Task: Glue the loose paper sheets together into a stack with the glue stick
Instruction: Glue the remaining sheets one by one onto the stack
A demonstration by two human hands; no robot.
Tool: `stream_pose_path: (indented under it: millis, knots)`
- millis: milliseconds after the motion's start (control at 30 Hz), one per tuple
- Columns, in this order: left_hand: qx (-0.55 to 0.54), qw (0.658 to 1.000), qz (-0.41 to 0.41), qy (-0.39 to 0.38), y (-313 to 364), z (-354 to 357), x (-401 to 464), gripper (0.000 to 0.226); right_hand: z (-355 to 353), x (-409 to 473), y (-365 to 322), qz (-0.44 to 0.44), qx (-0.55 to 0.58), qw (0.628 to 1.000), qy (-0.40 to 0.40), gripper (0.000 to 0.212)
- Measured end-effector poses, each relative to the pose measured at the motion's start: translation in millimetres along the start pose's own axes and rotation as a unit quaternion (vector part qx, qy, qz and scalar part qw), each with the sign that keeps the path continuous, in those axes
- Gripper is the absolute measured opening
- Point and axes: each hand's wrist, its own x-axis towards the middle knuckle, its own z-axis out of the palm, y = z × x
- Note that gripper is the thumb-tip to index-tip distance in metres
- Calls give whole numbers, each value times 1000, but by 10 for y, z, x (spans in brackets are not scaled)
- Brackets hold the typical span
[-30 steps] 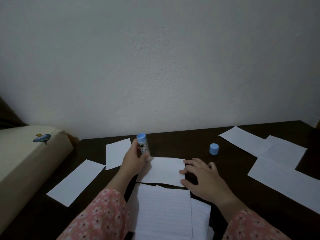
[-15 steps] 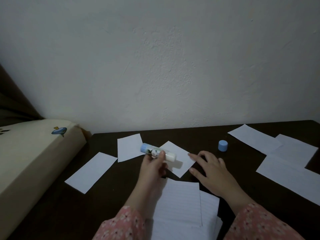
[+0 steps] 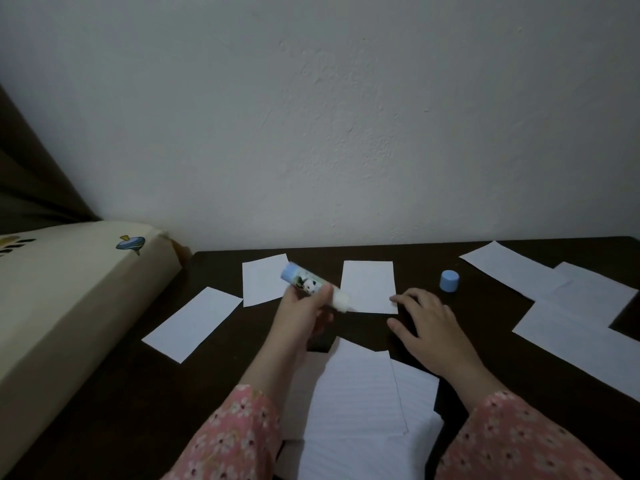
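Left hand [image 3: 304, 306] grips the uncapped glue stick [image 3: 313, 287], tip at the small sheet [image 3: 369, 285]; right hand [image 3: 426, 323] lies flat, fingers spread, touching that sheet's corner. Blue cap [image 3: 449, 280] stands just right, loose papers [image 3: 571, 327] scattered across the desk [image 3: 138, 393], lined stack [image 3: 360, 410] nearest.

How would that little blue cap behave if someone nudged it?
The blue cap stands on its flat end on the table, so it would probably slide. It looks small and hollow, likely very light. Knocked onto its round side, it could roll.
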Motion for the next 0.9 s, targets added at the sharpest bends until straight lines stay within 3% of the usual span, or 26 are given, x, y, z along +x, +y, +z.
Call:
stream_pose_path:
  millis: [100,200,367,467,533,600,900]
  knots:
    - [27,996,79,5,300,87,46,39,19,28,2,13,-14,1000,-15,46]
    - [153,977,148,-19,380,283,178,49,-3,45,10,17,0,999,-50,44]
    - [307,933,176,-67,105,509,461,49,-58,19,13,4,31,998,-49,39]
    - [277,942,176,-68,-44,548,489,45,-35,7,23,-8,46,999,-8,33]
    - [238,953,171,-76,-107,541,485,40,-9,18,42,-1,45,999,9,40]
    - [217,958,164,-84,-159,515,491,38,9,46,58,18,33,999,0,47]
    - [246,948,176,-96,-163,467,486,42,18,79,81,27,43,998,-39,41]
